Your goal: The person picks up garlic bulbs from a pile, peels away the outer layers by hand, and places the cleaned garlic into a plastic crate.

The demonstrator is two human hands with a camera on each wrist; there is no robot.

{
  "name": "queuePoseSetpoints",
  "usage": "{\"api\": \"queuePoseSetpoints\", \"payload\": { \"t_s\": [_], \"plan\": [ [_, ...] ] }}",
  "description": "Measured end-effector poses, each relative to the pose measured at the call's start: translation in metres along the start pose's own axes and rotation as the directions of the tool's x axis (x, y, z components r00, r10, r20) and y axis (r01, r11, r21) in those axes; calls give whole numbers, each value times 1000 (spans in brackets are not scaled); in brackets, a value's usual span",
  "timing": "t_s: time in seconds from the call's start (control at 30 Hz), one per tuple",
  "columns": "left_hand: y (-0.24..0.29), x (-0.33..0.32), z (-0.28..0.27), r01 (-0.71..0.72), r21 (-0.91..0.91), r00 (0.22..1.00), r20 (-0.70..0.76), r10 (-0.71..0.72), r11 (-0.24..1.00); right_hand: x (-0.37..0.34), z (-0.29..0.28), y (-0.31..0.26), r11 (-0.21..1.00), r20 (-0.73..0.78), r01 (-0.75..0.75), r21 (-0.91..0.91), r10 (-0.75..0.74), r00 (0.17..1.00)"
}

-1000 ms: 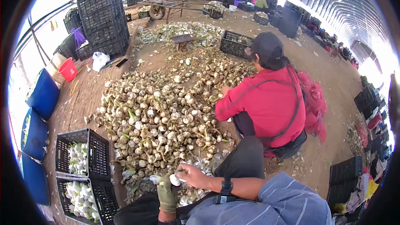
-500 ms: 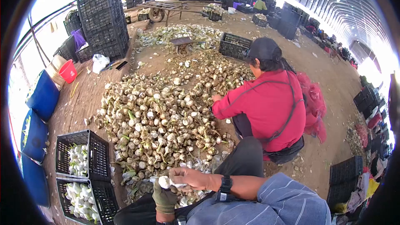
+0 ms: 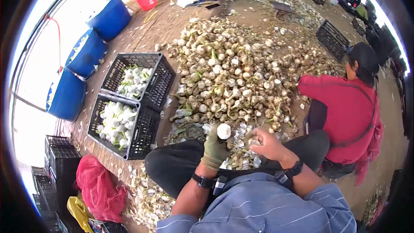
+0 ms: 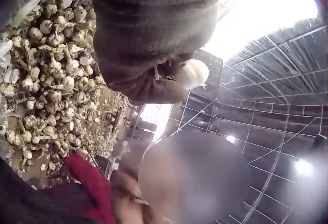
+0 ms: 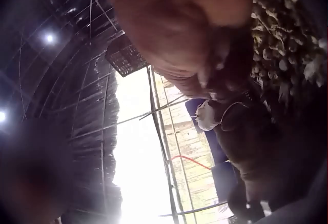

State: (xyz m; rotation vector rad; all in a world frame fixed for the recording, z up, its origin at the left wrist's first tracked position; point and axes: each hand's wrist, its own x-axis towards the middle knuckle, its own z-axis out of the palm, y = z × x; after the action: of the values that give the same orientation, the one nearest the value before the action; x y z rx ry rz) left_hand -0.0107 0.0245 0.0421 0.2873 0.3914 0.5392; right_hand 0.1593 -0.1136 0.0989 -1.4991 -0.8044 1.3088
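The left hand [image 3: 213, 150], in a greenish glove, grips a peeled white garlic bulb [image 3: 224, 131] above the lap. In the left wrist view the gloved fingers curl beside the bulb [image 4: 193, 74]. To the right of the bulb and apart from it, the bare right hand [image 3: 269, 145] has its fingers curled, with no object visible in it. From the right wrist, that hand [image 5: 189, 34] looms large and dark above the white bulb [image 5: 206, 116]. A heap of unpeeled garlic [image 3: 228, 73] lies in front of both hands.
Two black crates [image 3: 148, 118] with white bulbs stand left of the heap. Blue tubs [image 3: 69, 91] line the far left. A person in red [image 3: 347, 112] squats at right. Red netting [image 3: 98, 185] and loose skins [image 3: 148, 198] lie at lower left.
The head view has swung left and down. The right hand, earlier against the bulb, is now apart from it to the right. The bulb stays in the left hand.
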Motion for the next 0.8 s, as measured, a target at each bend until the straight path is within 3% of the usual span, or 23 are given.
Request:
{"api": "queuePoseSetpoints", "payload": {
  "t_s": [0.07, 0.13, 0.17, 0.2, 0.27, 0.3, 0.4, 0.43, 0.47, 0.5, 0.53, 0.57, 0.6, 0.63, 0.67, 0.7, 0.73, 0.8],
  "plan": [
    [-4, 7, -8, -15, 39, 988, -154, 21, 999, 13, 10, -3, 966, -11, 51, -254, -56, 998],
    [-9, 7, -14, -105, 376, 972, -157, 174, 921, 22, 0, 9, 840, 63, 95, -534, -72, 995],
    [-10, 7, -13, -132, 530, 956, -157, 250, 838, 29, 4, 16, 803, 54, 122, -584, -112, 992],
    [-6, 5, -15, -19, 563, 961, -219, 171, 827, 34, 11, 21, 850, 28, 103, -517, -104, 994],
    [-15, 4, -24, -18, 601, 955, -225, 191, 799, 33, 32, 2, 923, -41, 46, -382, -67, 997],
    [-21, 4, -28, -73, 668, 955, -168, 245, 741, 42, 36, 17, 863, -19, 199, -464, -234, 972],
    [-27, 6, -44, -61, 884, 927, -122, 355, 463, 66, 39, 32, 857, 27, 184, -481, -195, 980],
    [-22, 5, -40, -64, 875, 891, -167, 423, 480, 84, 33, 70, 949, 4, 138, -284, -143, 990],
    [-26, 12, -59, -34, 963, 775, -143, 616, 267, 91, 34, 69, 979, -82, -107, -174, 94, 992],
    [-10, 7, -47, -40, 941, 709, -211, 673, 337, 104, 34, 78, 973, -169, -174, -150, 148, 974],
    [-1, 8, -43, -152, 655, 713, -446, 541, 740, 119, 35, 87, 964, -253, -236, -121, 200, 946],
    [16, 0, -31, -210, 692, 665, -417, 619, 691, 137, 39, 81, 963, -202, -267, 20, 266, 943],
    [25, -2, -33, -254, 550, 646, -517, 562, 796, 159, 46, 71, 941, -142, -297, 159, 320, 937],
    [27, -1, -42, -275, 481, 613, -579, 537, 832, 184, 54, 60, 976, 32, -141, 166, 138, 990],
    [32, -4, -28, -278, 457, 569, -630, 528, 845, 190, 72, 16, 903, 159, -67, 424, -2, 987],
    [31, -4, -35, -279, 439, 569, -640, 516, 854, 191, 81, -28, 884, 231, -32, 466, -87, 969],
    [30, -4, -41, -280, 425, 569, -649, 505, 861, 190, 89, -67, 895, 181, 21, 445, -113, 977],
    [31, -1, -41, -292, 414, 571, -648, 504, 863, 211, 65, -71, 961, 99, 42, 274, -71, 993]
  ]
}}
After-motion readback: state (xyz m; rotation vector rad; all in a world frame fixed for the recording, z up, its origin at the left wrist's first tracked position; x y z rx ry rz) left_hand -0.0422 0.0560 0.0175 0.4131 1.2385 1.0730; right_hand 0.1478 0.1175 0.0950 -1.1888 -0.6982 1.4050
